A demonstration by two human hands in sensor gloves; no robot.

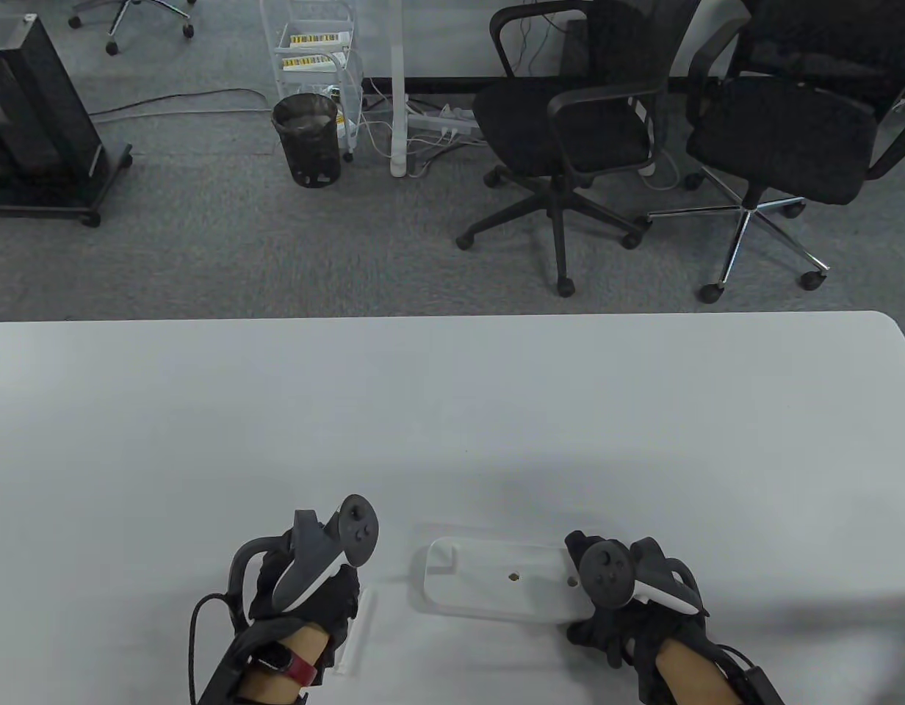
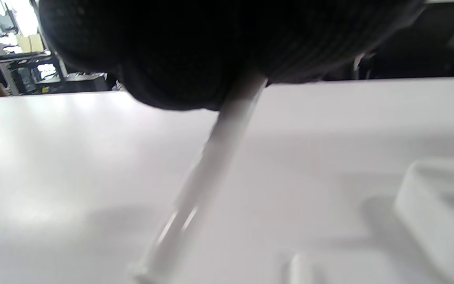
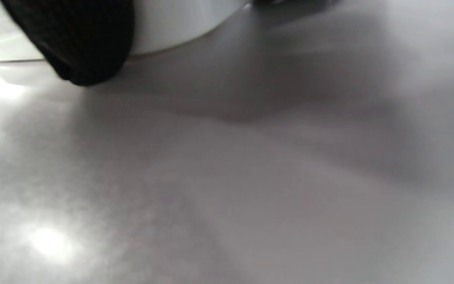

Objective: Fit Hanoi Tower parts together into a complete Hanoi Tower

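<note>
A white Hanoi Tower base with small holes lies flat near the table's front edge. My right hand grips its right end, with one finger on the far edge and the others on the near edge. In the right wrist view a gloved finger presses against the base. My left hand is left of the base and holds the top end of a thin white rod. In the left wrist view the rod slants down from my fingers to the table, and the base is at the right.
The white table stretches away beyond the hands. Office chairs, a bin and a trolley stand on the floor past the far edge. A small white piece shows low in the left wrist view.
</note>
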